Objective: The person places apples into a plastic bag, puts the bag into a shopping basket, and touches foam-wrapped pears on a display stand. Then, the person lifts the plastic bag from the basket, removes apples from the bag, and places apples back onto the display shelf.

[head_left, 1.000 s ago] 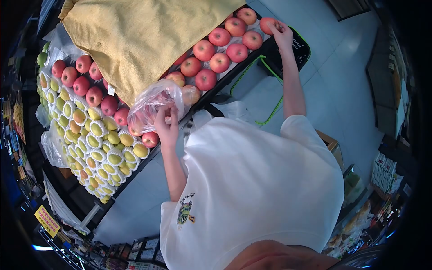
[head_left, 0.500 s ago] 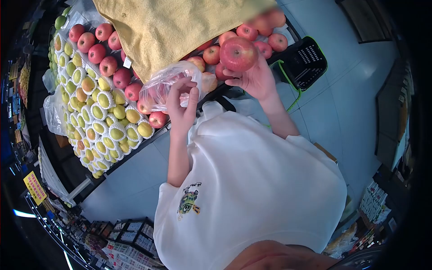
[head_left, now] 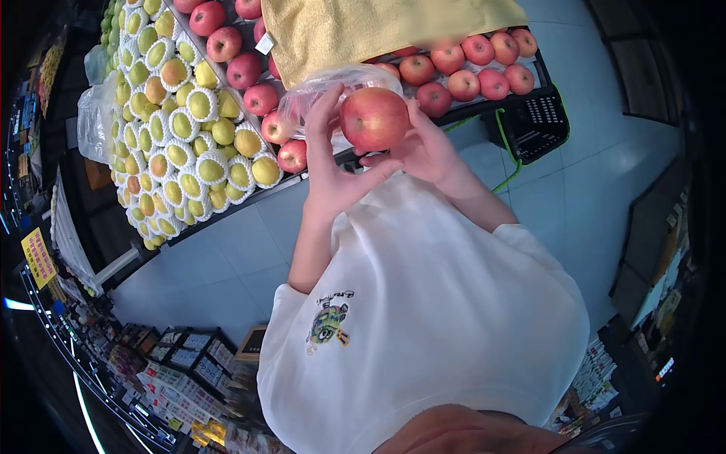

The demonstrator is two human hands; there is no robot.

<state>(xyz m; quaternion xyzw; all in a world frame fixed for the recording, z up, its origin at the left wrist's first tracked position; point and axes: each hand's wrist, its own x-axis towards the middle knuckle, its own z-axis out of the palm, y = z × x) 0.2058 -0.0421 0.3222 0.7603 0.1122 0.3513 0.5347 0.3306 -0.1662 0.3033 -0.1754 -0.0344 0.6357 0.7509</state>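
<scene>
Clock read from the held apple; white shirt [head_left: 439,303] nearest, at 5 o'clock; left hand [head_left: 336,170] at 8, curved wide beside the apple, contact with it unclear; right hand [head_left: 435,155] at 4, holding the red apple [head_left: 376,119], grip partly hidden; apple sits up between both hands, in front of a clear plastic bag [head_left: 355,77] at 11.

Handling, by judgement: firm, middling weight, smooth skin apt to slip, bruises if dropped; best cupped round the widest part, fingers beneath; bag light, limp, slippery.

Beyond: worktop [head_left: 484,110] with rows of apples [head_left: 463,85] at 2; netted yellow-green fruit [head_left: 181,125] at 9; yellow towel [head_left: 363,34] at 12; black basket [head_left: 533,125] at 3, farther out.
</scene>
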